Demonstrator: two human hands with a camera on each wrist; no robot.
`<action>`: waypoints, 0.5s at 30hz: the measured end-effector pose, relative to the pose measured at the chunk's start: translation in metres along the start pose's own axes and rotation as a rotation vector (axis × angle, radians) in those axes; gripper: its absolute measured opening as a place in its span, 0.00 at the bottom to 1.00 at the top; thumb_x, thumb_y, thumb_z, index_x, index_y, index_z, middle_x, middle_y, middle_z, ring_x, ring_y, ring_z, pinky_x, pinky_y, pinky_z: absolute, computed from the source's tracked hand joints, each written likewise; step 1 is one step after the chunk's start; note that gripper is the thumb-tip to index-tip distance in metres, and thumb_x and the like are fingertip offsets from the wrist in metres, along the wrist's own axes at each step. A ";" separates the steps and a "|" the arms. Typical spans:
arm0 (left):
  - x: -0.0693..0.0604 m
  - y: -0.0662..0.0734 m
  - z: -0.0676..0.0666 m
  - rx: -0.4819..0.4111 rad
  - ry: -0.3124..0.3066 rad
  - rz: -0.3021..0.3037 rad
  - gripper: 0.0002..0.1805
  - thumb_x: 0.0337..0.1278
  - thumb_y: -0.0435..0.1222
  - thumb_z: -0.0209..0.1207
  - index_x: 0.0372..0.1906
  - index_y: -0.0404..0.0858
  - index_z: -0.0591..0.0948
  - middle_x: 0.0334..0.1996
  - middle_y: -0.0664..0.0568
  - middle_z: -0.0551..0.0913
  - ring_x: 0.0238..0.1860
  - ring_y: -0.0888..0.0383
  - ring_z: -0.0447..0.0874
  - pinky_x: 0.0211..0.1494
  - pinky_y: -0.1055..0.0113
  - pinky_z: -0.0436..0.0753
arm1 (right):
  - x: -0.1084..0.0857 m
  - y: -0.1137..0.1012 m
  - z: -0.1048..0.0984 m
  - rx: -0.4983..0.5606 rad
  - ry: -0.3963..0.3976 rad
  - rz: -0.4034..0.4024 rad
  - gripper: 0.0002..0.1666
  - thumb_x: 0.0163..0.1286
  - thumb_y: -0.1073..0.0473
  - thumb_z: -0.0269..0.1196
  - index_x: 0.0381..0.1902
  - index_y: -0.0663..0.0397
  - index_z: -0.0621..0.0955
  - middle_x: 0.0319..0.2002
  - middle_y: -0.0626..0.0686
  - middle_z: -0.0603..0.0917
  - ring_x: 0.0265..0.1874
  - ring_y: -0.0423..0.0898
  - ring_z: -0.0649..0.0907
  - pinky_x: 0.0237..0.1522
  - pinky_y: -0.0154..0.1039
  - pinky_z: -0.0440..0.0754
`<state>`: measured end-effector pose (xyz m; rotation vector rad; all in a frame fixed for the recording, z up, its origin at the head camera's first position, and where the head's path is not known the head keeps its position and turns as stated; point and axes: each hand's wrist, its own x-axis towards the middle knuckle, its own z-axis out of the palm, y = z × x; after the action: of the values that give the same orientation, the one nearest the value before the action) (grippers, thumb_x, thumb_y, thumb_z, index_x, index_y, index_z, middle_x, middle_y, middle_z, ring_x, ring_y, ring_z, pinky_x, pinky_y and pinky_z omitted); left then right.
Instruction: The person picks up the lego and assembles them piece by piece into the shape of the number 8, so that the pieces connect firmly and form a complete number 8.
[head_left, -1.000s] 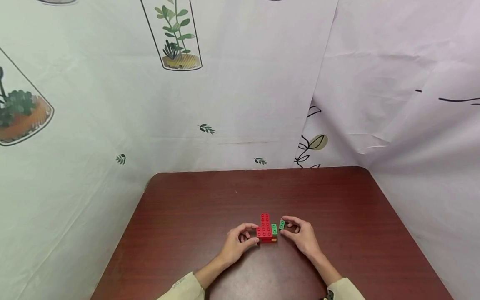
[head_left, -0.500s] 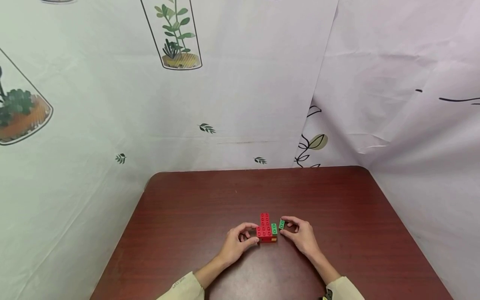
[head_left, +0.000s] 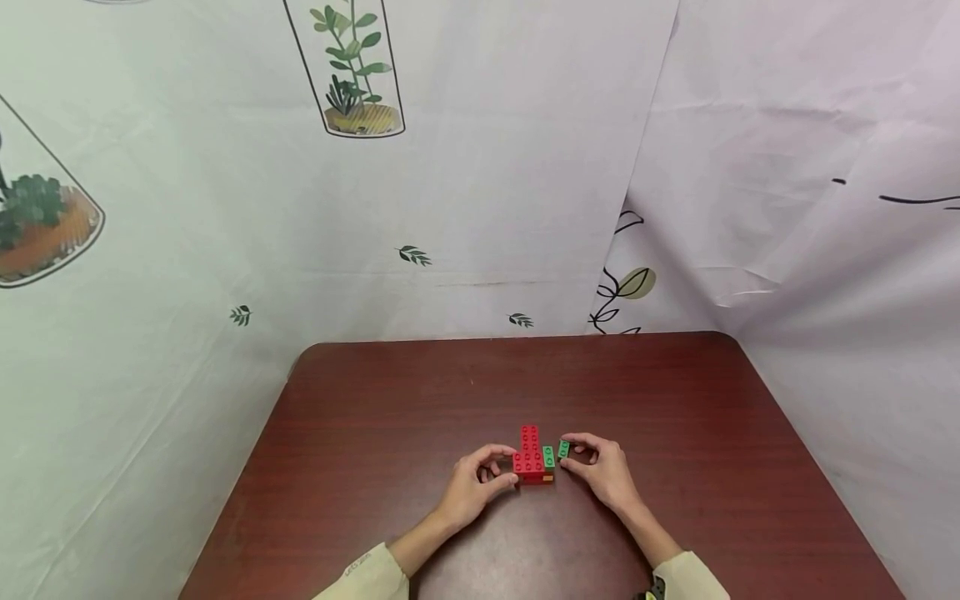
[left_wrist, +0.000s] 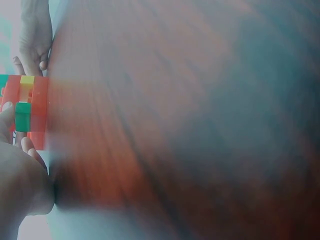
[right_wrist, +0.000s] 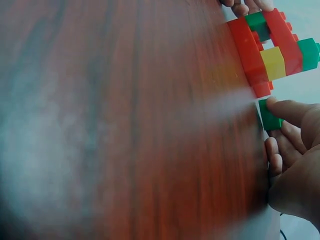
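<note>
A stepped build of toy building bricks [head_left: 529, 458] stands on the table, mostly red on top. In the right wrist view its layers show: a red base [right_wrist: 247, 52], a yellow brick [right_wrist: 273, 63] and a green one [right_wrist: 257, 25] between, red above, and a green brick [right_wrist: 308, 54] on top. My left hand [head_left: 467, 492] holds the build at its left end between thumb and fingers. Just right of it, my right hand [head_left: 603, 473] pinches a separate small green brick [head_left: 564, 450] between thumb and finger. That brick sits low by the tabletop, a small gap from the build.
The dark red-brown wooden table [head_left: 375, 417] spreads around both hands, its rounded far corners against a pale printed cloth [head_left: 480, 167]. More cloth hangs along the left and right sides. Light sleeves [head_left: 371, 575] cover both forearms.
</note>
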<state>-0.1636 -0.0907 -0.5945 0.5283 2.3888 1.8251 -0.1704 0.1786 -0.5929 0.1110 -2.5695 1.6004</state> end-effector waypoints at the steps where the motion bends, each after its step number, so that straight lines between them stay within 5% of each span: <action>1: 0.000 0.000 0.000 0.000 0.000 0.000 0.19 0.62 0.34 0.74 0.57 0.46 0.86 0.33 0.52 0.80 0.29 0.62 0.71 0.34 0.71 0.72 | 0.000 0.000 -0.001 0.005 -0.005 -0.003 0.19 0.58 0.69 0.80 0.48 0.54 0.91 0.37 0.49 0.88 0.37 0.45 0.83 0.36 0.33 0.77; 15: 0.001 -0.002 0.001 0.015 0.007 0.005 0.19 0.62 0.33 0.74 0.57 0.45 0.86 0.33 0.51 0.80 0.29 0.62 0.71 0.34 0.72 0.72 | 0.000 -0.004 -0.009 0.045 -0.110 -0.010 0.19 0.61 0.67 0.80 0.50 0.55 0.90 0.42 0.50 0.90 0.41 0.46 0.86 0.39 0.33 0.78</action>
<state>-0.1643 -0.0901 -0.5966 0.5305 2.4098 1.8160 -0.1694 0.1854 -0.5853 0.2215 -2.6090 1.6954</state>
